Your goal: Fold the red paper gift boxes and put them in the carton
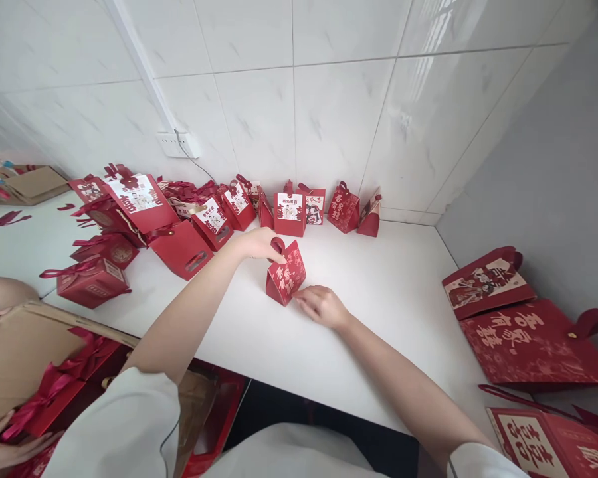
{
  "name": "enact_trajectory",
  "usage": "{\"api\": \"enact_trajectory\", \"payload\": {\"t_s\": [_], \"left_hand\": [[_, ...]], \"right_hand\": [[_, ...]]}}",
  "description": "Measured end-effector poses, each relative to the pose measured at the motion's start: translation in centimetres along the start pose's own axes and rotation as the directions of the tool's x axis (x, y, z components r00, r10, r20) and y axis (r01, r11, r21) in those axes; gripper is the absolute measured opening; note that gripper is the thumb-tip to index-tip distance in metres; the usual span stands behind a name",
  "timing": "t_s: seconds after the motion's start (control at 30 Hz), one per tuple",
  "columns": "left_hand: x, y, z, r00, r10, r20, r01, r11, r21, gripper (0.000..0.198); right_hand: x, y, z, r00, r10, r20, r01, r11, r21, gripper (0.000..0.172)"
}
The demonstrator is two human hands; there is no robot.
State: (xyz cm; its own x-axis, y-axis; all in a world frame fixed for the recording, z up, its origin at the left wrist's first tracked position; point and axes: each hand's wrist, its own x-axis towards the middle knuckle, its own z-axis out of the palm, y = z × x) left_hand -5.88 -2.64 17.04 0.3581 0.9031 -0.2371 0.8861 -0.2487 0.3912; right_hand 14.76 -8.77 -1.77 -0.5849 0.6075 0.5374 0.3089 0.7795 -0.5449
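Observation:
A small red gift box with gold lettering and a ribbon loop on top stands tilted on the white table, in front of me. My left hand grips its upper edge near the loop, fingers closed on it. Low on the box's right side, my right hand touches the bottom corner with its fingers pinched together. Whether those fingertips hold the edge or only press on it is hard to see.
Several finished-looking red boxes line the tiled wall, with more piled at the left. Large red boxes lie along the right side. At lower left, another person's hand is by a cardboard carton holding ribboned red boxes.

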Motion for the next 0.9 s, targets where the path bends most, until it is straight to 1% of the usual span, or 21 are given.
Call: {"api": "enact_trajectory", "payload": {"t_s": [0.03,0.07,0.1,0.13,0.2,0.27,0.33,0.37,0.4,0.43,0.5,0.57,0.6,0.63,0.67,0.73,0.77,0.8,0.83,0.9], "left_hand": [[0.1,-0.1,0.1,1.0,-0.005,-0.017,0.005,1.0,-0.021,0.033],[0.1,-0.2,0.1,0.999,-0.021,-0.046,0.019,0.999,-0.031,0.037],[0.1,-0.4,0.0,0.996,-0.042,-0.079,0.04,0.999,-0.03,0.044],[0.0,-0.5,-0.2,0.993,-0.057,-0.103,0.055,0.998,-0.022,0.053],[-0.5,-0.8,-0.9,0.994,-0.037,-0.101,0.037,0.999,-0.002,0.064],[-1.0,-0.9,-1.5,0.997,0.078,-0.016,-0.078,0.997,-0.014,0.059],[-1.4,-0.9,-2.0,0.977,0.204,0.064,-0.199,0.977,-0.07,0.046],[-1.5,-0.9,-2.0,0.967,0.242,0.083,-0.234,0.967,-0.096,0.042],[-1.7,-0.9,-2.0,0.962,0.26,0.078,-0.251,0.961,-0.114,0.039],[-1.8,-0.9,-2.0,0.965,0.257,0.05,-0.249,0.961,-0.123,0.037],[-2.3,-0.8,-1.8,0.98,0.193,-0.047,-0.198,0.973,-0.12,0.038],[-3.1,-0.5,-1.7,0.989,0.061,-0.136,-0.074,0.993,-0.092,0.049],[-3.6,-0.3,-1.6,0.989,-0.015,-0.149,0.005,0.998,-0.064,0.06],[-4.3,0.1,-1.5,0.989,-0.08,-0.126,0.078,0.997,-0.024,0.072],[-4.9,0.4,-1.3,0.989,-0.127,-0.073,0.129,0.991,0.022,0.085],[-6.0,1.0,-0.6,0.981,-0.18,0.068,0.172,0.98,0.099,0.11],[-6.4,1.2,-0.1,0.974,-0.196,0.11,0.183,0.976,0.118,0.117],[-6.5,1.3,0.5,0.971,-0.212,0.112,0.198,0.972,0.125,0.118],[-6.5,1.2,1.2,0.97,-0.23,0.075,0.22,0.967,0.126,0.112],[-6.0,0.6,2.4,0.959,-0.279,-0.04,0.282,0.952,0.119,0.086]], "right_hand": [[-0.1,0.5,-0.3,0.998,0.039,-0.051,-0.039,0.999,0.01,0.03],[-0.3,1.0,-0.7,0.989,0.097,-0.11,-0.094,0.995,0.031,0.03],[-0.4,1.6,-1.1,0.97,0.175,-0.17,-0.165,0.984,0.07,0.03],[-0.5,2.3,-1.5,0.938,0.265,-0.223,-0.242,0.962,0.126,0.031],[-0.7,3.7,-2.2,0.847,0.447,-0.287,-0.373,0.885,0.277,0.034],[-0.8,5.1,-2.7,0.753,0.583,-0.304,-0.432,0.788,0.439,0.038],[-0.9,6.1,-2.8,0.678,0.673,-0.296,-0.449,0.697,0.559,0.041],[-0.9,6.5,-2.8,0.65,0.703,-0.288,-0.453,0.663,0.596,0.042],[-0.9,6.7,-2.7,0.632,0.723,-0.28,-0.46,0.641,0.615,0.042],[-1.0,6.8,-2.6,0.623,0.734,-0.273,-0.469,0.629,0.62,0.042],[-1.0,6.7,-2.4,0.627,0.735,-0.256,-0.488,0.628,0.607,0.042],[-1.0,6.6,-2.2,0.644,0.723,-0.248,-0.503,0.646,0.574,0.041],[-1.0,6.5,-2.1,0.651,0.717,-0.249,-0.509,0.656,0.558,0.041],[-1.0,6.5,-2.1,0.656,0.712,-0.25,-0.513,0.664,0.543,0.042],[-1.0,6.5,-2.1,0.661,0.708,-0.251,-0.518,0.671,0.53,0.042],[-1.0,6.5,-2.1,0.664,0.705,-0.25,-0.524,0.676,0.518,0.042],[-1.0,6.5,-2.1,0.665,0.705,-0.248,-0.526,0.677,0.515,0.042],[-1.0,6.5,-2.2,0.665,0.706,-0.244,-0.53,0.676,0.511,0.042],[-1.1,6.5,-2.2,0.664,0.708,-0.242,-0.535,0.675,0.508,0.042],[-1.1,6.4,-2.3,0.66,0.712,-0.237,-0.545,0.672,0.501,0.042]]}}
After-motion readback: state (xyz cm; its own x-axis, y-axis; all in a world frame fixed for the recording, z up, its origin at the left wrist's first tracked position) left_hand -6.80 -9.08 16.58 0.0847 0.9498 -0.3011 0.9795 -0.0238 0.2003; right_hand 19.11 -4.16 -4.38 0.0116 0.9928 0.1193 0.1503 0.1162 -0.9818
